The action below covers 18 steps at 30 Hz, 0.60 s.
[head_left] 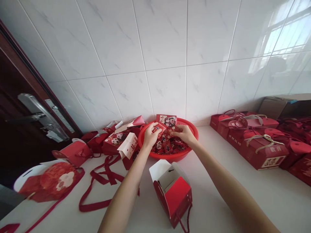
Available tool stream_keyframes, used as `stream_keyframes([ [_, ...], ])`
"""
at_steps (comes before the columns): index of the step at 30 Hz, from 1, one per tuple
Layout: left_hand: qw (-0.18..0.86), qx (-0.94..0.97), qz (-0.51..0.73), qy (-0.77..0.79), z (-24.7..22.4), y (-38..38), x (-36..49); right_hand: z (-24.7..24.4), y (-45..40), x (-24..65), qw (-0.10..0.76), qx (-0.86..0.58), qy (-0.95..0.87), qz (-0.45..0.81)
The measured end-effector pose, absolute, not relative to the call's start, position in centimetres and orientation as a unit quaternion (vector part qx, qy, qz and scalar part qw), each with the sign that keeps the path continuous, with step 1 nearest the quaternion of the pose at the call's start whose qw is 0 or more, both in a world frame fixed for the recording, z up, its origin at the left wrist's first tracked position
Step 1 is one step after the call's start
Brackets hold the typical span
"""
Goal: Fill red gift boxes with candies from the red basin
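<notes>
Pinching a red packet (161,128) in the left hand (151,133), over the red basket (167,156), behind an open box (178,195) on the counter (206,208). Reaching with the loosely curled right hand (186,133) among packets (167,147) inside; cannot tell whether gripping any.

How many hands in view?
2: left hand over the basket's left side, holding a red packet; right hand over its right side. None look hidden.

Here's your white table (206,208) now, carrying a red basket (173,157) toward the back, an open red box (178,195) right before you, loose ribbon (96,206) and more boxes (75,152) leftward, and closed boxes (262,155) crowding your right.
</notes>
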<state>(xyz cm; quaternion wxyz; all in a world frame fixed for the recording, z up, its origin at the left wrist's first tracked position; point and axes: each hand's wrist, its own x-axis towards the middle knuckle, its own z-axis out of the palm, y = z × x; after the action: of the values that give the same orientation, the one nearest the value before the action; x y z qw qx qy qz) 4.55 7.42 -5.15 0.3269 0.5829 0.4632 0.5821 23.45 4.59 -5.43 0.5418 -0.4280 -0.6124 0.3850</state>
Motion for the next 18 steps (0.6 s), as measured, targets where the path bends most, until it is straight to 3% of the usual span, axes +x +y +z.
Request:
stream_keyframes([
  [18,0.359,0.523,0.594,0.495,-3.9,6.3,4.9,-4.1,3.5,23.0,0.615,-0.373,-0.488,0.495],
])
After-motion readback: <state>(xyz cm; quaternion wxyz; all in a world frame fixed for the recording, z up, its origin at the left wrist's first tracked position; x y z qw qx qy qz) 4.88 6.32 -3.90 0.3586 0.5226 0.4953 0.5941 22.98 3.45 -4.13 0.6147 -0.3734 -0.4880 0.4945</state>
